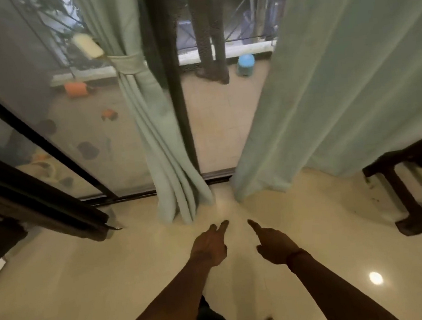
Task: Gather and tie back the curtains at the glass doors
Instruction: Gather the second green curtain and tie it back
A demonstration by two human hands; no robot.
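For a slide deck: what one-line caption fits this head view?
Left hand and right hand, both empty, reach out; left curtain is tied back, right curtain hangs loose.

a dark wooden stool (417, 178) stands on the glossy floor (62, 295) at right. on the balcony (216, 122), a person's legs (208, 41) stand near a blue tub (246, 64).

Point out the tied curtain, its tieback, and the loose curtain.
tied curtain (160, 144), head view, gathered folds below the band
tieback (129, 64), head view, front of the band
loose curtain (340, 79), head view, middle of the panel
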